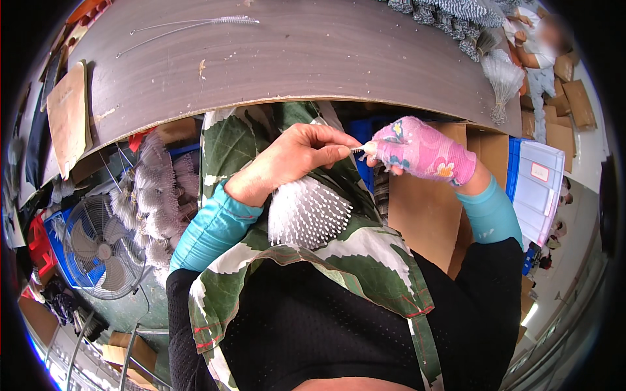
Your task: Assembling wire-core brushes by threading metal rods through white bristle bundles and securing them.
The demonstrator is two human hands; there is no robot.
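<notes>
My bare left hand is closed, thumb and forefinger pinching one end of a thin, whitish bristled brush. Facing it, my right hand, in a pink flowered glove with the fingertips showing, is closed on the brush's other end. Most of that brush is hidden by the fingers. Below my left palm a fanned bundle of white-tipped thin brushes rests against the green leaf-patterned apron. The bundle's upper part is covered by the left hand, so how it is held does not show.
Ahead curves a brown tabletop with loose wire brushes. Grey brush bundles and a white one lie at its right. A fan and hanging bundles are left; a cardboard box is right. Another person sits far right.
</notes>
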